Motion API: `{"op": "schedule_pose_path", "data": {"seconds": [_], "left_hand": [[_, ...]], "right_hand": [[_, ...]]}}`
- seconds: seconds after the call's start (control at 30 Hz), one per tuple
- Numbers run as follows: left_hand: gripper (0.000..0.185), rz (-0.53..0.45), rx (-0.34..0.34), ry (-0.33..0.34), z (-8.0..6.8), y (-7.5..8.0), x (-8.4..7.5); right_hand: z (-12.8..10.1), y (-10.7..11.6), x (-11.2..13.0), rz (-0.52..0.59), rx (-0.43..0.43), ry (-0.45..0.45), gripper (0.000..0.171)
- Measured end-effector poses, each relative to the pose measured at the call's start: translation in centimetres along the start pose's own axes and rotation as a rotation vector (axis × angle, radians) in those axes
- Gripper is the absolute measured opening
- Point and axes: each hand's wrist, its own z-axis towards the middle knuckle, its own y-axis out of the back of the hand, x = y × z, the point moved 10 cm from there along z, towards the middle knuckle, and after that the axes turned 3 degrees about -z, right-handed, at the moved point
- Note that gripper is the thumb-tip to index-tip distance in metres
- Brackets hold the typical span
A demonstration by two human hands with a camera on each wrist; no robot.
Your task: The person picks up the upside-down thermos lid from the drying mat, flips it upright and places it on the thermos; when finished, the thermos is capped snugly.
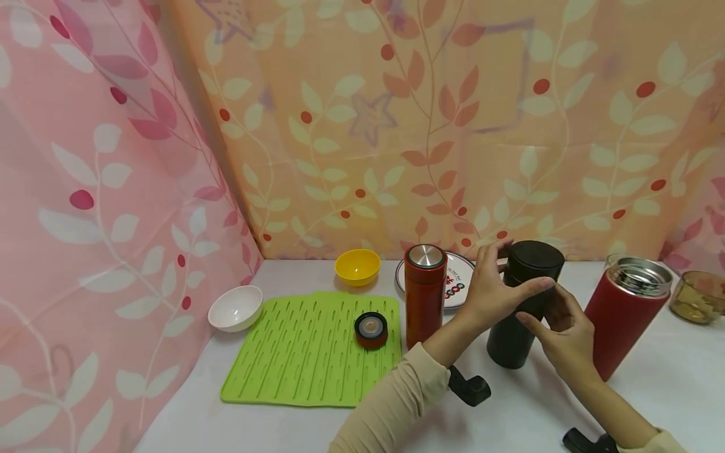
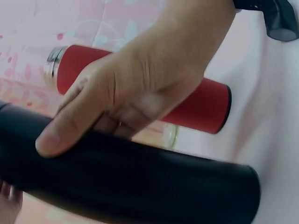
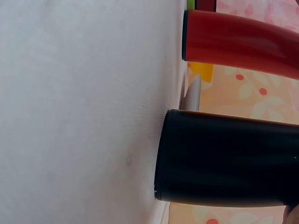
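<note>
A black thermos point(image 1: 510, 343) with its black lid point(image 1: 535, 253) on top stands upright on the white table, as its base point(image 3: 168, 158) shows in the right wrist view. My left hand point(image 1: 494, 290) holds it near the lid, thumb across the front. Lower down, my right hand point(image 1: 568, 336) grips the upper body; its thumb point(image 2: 51, 142) lies along the black side in the left wrist view. Just right of that hand is a larger red thermos point(image 1: 625, 321), its steel mouth uncovered. An orange-red thermos point(image 1: 425, 302) with a steel-topped lid stands to the left.
On the left lies a green drying mat point(image 1: 306, 352) bearing a small dark round lid point(image 1: 371, 330). A white bowl point(image 1: 235, 309), a yellow bowl point(image 1: 357, 267) and a printed plate point(image 1: 461, 277) sit around it. An amber glass bowl point(image 1: 699, 299) is far right.
</note>
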Motion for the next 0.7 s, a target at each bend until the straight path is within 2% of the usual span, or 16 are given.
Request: {"op": "schedule_pose_path", "data": {"seconds": [0.13,0.23,0.3,0.43,0.53,0.6,0.7], "left_hand": [[0.072,-0.008,-0.106,0.037,-0.1,0.3,0.0],[0.066,-0.021,-0.136,0.035,0.0,0.6,-0.1],[0.061,-0.011,-0.115,0.003,0.1,0.7,-0.3],[0.056,0.023,-0.003,-0.117,0.4,0.5,-1.3],[0.056,0.04,0.061,-0.164,0.3,0.3,-1.6],[0.057,0.036,0.078,-0.149,0.2,0.2,-1.3],[0.06,0.025,0.063,-0.091,0.1,0.3,-0.7]], "right_hand": [[-0.1,0.1,-0.5,-0.038,-0.001,-0.033,0.072],[0.1,0.0,-0.3,-0.014,0.001,-0.012,0.073],[0.2,0.0,0.1,0.011,0.0,0.019,0.074],[0.4,0.0,0.8,0.059,-0.001,0.059,0.076],[0.4,0.0,0.7,0.052,0.008,0.059,0.076],[0.3,-0.1,0.5,0.045,0.012,0.058,0.075],[0.2,-0.2,0.3,0.032,0.019,0.046,0.076]]}}
